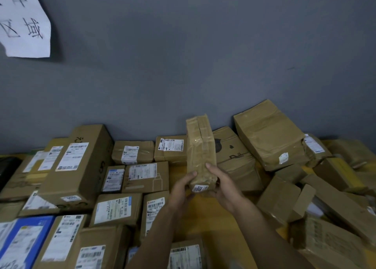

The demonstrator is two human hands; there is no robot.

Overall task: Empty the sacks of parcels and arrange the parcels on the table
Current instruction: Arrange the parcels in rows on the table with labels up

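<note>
Two bare hands are gripping one tall brown cardboard parcel (201,150) wrapped in clear tape, upright. The left hand (181,189) is curling round its lower left side, the right hand (221,189) round its lower right. They are holding it over the only bare strip of the yellow wooden table (205,217). About a dozen labelled brown boxes (75,167) are lying in rows toward the left edge, with one blue box (10,238) at the near left corner. A loose heap of brown parcels (270,138) is crowding the right edge.

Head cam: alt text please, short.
Left hand and right hand hold up a tape-wrapped brown parcel over a yellow table crowded with labelled cardboard parcels, tidy on the left, jumbled on the right. A grey wall with a paper sign is behind.
</note>
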